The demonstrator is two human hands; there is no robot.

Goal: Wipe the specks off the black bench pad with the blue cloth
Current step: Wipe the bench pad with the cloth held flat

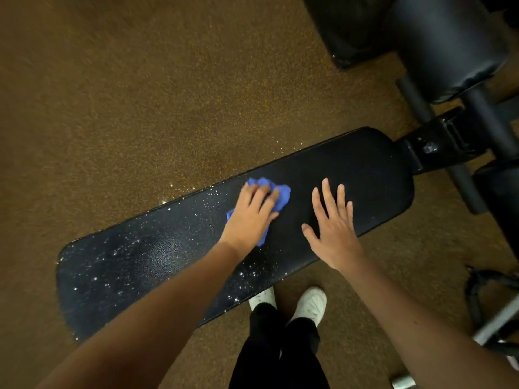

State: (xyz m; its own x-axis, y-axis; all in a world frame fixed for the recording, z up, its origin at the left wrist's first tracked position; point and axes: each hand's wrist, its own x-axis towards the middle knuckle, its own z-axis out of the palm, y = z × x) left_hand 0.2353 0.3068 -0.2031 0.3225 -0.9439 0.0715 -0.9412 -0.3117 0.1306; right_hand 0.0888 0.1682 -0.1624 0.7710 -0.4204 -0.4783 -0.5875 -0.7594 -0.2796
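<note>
I see the pad [351, 175] as black vinyl-like upholstery with a fine pebbled grain, faintly glossy where the light catches it, and dusted with white specks [123, 248] on its left part. Under my left hand [250, 214] the cloth [282, 196] is a soft, matt blue fabric, crumpled. The floor [140, 108] looks rough and matt, brown with a yellow fleck. The frame [438, 147] reads as black painted metal, slightly shiny. My shoes [310, 303] look smooth and white.
</note>
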